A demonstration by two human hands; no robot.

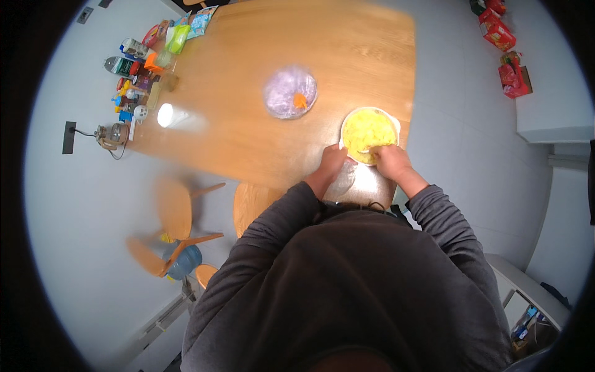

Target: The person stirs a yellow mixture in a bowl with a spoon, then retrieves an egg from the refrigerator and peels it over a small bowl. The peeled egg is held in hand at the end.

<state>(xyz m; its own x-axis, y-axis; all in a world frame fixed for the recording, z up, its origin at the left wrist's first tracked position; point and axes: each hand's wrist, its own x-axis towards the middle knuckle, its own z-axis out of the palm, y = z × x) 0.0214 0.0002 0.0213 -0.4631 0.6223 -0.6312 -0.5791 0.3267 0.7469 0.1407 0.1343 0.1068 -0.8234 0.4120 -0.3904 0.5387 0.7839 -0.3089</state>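
Note:
A white bowl (pixel 397 122) with a side handle stands near the table's right edge, close before me. Soft yellow food (pixel 369 128), lumpy and perhaps mashed, fills it. My left hand (pixel 333 160) grips the bowl's rim at the lower left, its thumb on the edge. Over the near right part of the bowl, my right hand (pixel 391 161) is closed around a light-coloured utensil (pixel 364 151), whose end dips into the food; most of it is hidden by the fingers. Crumpled clear plastic (pixel 345 179) lies just below my left hand.
On the wooden table (pixel 241 102) sits a round, plastic-wrapped item (pixel 284 90) with an orange piece on top. Bottles, jars and snack bags crowd the left edge near a glass kettle (pixel 114 135). Wooden chairs (pixel 174 209) stand at lower left; red boxes (pixel 497 30) line the right wall.

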